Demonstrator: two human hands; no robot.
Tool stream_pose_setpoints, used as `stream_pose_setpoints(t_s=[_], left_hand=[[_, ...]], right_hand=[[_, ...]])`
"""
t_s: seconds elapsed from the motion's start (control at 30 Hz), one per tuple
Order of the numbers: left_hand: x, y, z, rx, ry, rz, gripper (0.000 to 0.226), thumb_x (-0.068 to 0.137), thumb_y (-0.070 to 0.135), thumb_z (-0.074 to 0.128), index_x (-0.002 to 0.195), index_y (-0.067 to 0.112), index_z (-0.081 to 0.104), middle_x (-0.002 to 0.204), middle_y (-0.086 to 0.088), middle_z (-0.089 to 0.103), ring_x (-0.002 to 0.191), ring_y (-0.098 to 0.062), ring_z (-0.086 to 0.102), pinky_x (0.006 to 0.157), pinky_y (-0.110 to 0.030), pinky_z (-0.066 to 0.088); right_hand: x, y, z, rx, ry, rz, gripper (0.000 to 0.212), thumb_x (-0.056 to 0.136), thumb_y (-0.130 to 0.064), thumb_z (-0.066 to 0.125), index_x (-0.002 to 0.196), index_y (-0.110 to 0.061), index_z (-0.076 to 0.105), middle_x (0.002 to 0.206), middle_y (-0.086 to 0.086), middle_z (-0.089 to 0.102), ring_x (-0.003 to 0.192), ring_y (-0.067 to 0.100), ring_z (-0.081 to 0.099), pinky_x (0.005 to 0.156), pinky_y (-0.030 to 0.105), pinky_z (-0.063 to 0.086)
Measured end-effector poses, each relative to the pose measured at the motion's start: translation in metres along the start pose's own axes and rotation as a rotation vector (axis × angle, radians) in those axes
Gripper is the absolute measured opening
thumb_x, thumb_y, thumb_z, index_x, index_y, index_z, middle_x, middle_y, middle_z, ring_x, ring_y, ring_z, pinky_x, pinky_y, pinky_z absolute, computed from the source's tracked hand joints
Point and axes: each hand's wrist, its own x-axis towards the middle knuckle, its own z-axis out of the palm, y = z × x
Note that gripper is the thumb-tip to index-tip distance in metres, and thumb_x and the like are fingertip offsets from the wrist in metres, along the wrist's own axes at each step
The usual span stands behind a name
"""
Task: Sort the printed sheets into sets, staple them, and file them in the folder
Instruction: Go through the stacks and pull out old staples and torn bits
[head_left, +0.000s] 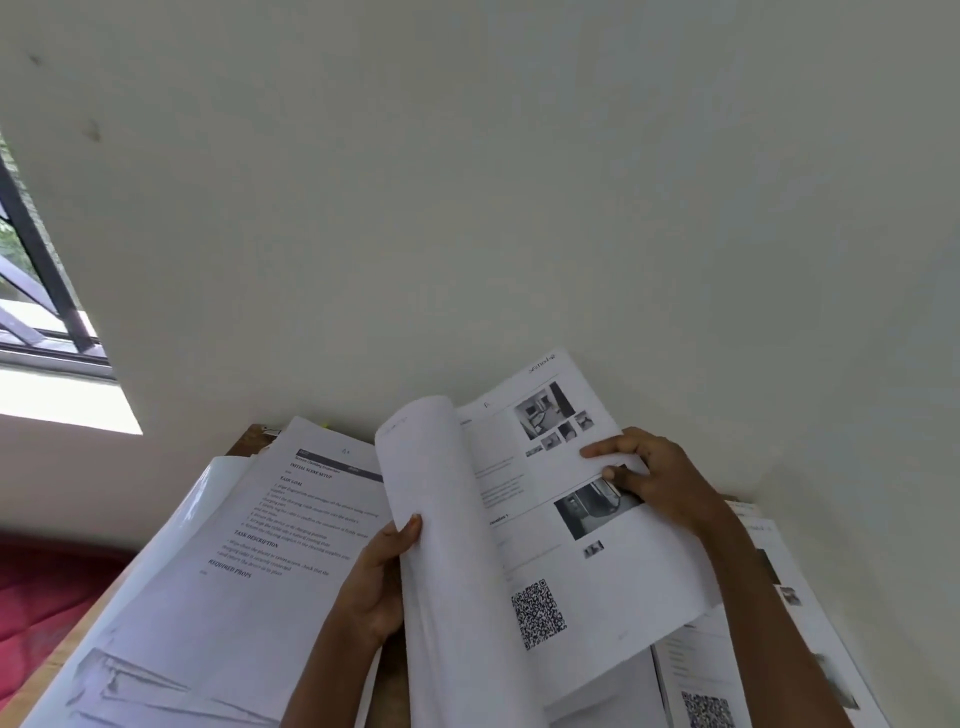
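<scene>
- Head view: your L hand (376, 577) gripped a curled sheet (441, 519) by its lower left edge. The thumb lay on the front; the other fingers were hidden behind the paper.
- That sheet arched up and over to the left, blank side facing you, raised off the page beneath.
- Your R hand (662, 483) pinched the right edge of the printed page (540, 525), w/ thumb and forefinger on top of it. The other fingers weren't clear.
- The page showed b/w photos near its top, another photo mid-page and a QR code (537, 613) lower down. The text was too blurred to read.
- Both hands held this set raised and tilted over the desk (62, 652), between its near edge and the wall (519, 208), approx. mid-width.
- At the desk's left side lay a 2nd stack of sheets (260, 551). Its top pg was headed "INITIAL SCENE SETUP", w/ "TASK DESCRIPTION" further down.
- A glossy white edge (205, 499) stuck out along that stack's left side; you couldn't tell if it was the folder.
- More loose sheets (696, 670) lay at the desk's right side, partly under your R forearm, one w/ a 2nd QR code (706, 709).
- Red fabric (47, 587) sat beyond the desk's left edge, and a window (36, 312) was in the wall up left.
</scene>
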Motion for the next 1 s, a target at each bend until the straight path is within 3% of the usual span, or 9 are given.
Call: stream_pose_setpoints(t_s=[0.17, 0.3, 0.53, 0.63, 0.73, 0.83, 0.93, 0.97, 1.0], left_hand=[[-0.001, 0.001, 0.003, 0.053, 0.047, 0.010, 0.024, 0.080, 0.015, 0.059, 0.091, 0.004, 0.078, 0.103, -0.018, 0.072, 0.083, -0.028, 0.072, 0.068, -0.036, 0.061], [-0.003, -0.001, 0.008, 0.080, 0.053, 0.025, 0.031, 0.079, 0.015, 0.060, 0.104, 0.000, 0.070, 0.102, -0.018, 0.072, 0.080, -0.027, 0.072, 0.067, -0.035, 0.061], [-0.003, -0.001, 0.006, 0.151, 0.077, 0.099, 0.031, 0.077, 0.014, 0.062, 0.103, -0.001, 0.070, 0.106, -0.022, 0.070, 0.083, -0.030, 0.071, 0.071, -0.040, 0.061], [-0.006, 0.002, 0.007, 0.179, 0.056, 0.183, 0.022, 0.081, 0.006, 0.056, 0.084, 0.005, 0.078, 0.096, -0.018, 0.073, 0.077, -0.028, 0.072, 0.064, -0.037, 0.061], [-0.012, 0.017, 0.017, 0.186, -0.053, 0.261, 0.038, 0.084, -0.002, 0.044, 0.069, 0.009, 0.078, 0.080, -0.013, 0.074, 0.067, -0.024, 0.072, 0.056, -0.034, 0.060], [-0.016, 0.037, 0.032, 0.194, -0.149, 0.317, 0.042, 0.080, -0.003, 0.040, 0.064, 0.009, 0.077, 0.074, -0.011, 0.074, 0.062, -0.022, 0.072, 0.052, -0.032, 0.059], [-0.015, 0.045, 0.039, 0.320, -0.144, 0.357, 0.032, 0.087, -0.001, 0.054, 0.069, 0.009, 0.078, 0.078, -0.011, 0.075, 0.067, -0.022, 0.072, 0.057, -0.031, 0.060], [-0.016, 0.045, 0.041, 0.365, -0.120, 0.379, 0.020, 0.087, 0.015, 0.068, 0.071, 0.009, 0.078, 0.081, -0.012, 0.074, 0.070, -0.023, 0.072, 0.061, -0.032, 0.060], [-0.015, 0.045, 0.040, 0.391, -0.050, 0.398, 0.030, 0.076, 0.039, 0.079, 0.073, 0.009, 0.077, 0.084, -0.012, 0.074, 0.073, -0.023, 0.072, 0.067, -0.034, 0.061]], right_hand=[[-0.008, -0.004, 0.012, 0.059, 0.034, -0.030, 0.028, 0.085, -0.002, 0.067, 0.105, -0.019, 0.072, 0.104, -0.007, 0.063, 0.096, -0.008, 0.057, 0.081, 0.003, 0.038], [-0.016, -0.005, 0.037, 0.134, 0.007, -0.015, 0.029, 0.084, -0.004, 0.069, 0.109, -0.019, 0.071, 0.112, -0.004, 0.064, 0.103, -0.006, 0.057, 0.087, 0.004, 0.038], [-0.037, 0.000, 0.075, 0.346, -0.043, 0.028, 0.051, 0.084, -0.005, 0.070, 0.127, -0.026, 0.053, 0.129, -0.010, 0.056, 0.118, 0.012, 0.054, 0.092, 0.020, 0.048], [-0.040, -0.003, 0.071, 0.463, 0.003, 0.024, 0.079, 0.078, -0.016, 0.075, 0.142, -0.033, 0.031, 0.123, -0.001, 0.063, 0.113, 0.013, 0.060, 0.089, 0.020, 0.049], [-0.039, -0.006, 0.066, 0.542, 0.123, 0.127, 0.097, 0.064, -0.059, 0.076, 0.142, -0.050, 0.019, 0.123, -0.001, 0.062, 0.114, 0.012, 0.060, 0.094, 0.028, 0.048], [-0.035, -0.013, 0.064, 0.746, -0.005, 0.312, 0.097, 0.053, -0.083, 0.065, 0.138, -0.047, 0.037, 0.139, -0.001, 0.051, 0.127, 0.016, 0.050, 0.108, 0.042, 0.039], [-0.035, -0.017, 0.070, 1.088, -0.145, 0.476, 0.073, 0.059, -0.068, 0.068, 0.111, -0.017, 0.072, 0.120, 0.015, 0.066, 0.107, 0.028, 0.065, 0.088, 0.040, 0.055], [-0.036, -0.016, 0.073, 1.128, -0.168, 0.469, 0.077, 0.053, -0.065, 0.077, 0.108, -0.012, 0.073, 0.118, 0.019, 0.065, 0.106, 0.031, 0.065, 0.085, 0.040, 0.056], [-0.037, -0.014, 0.075, 1.147, -0.168, 0.468, 0.084, 0.046, -0.062, 0.084, 0.109, -0.009, 0.072, 0.120, 0.021, 0.064, 0.107, 0.032, 0.064, 0.084, 0.040, 0.056]])
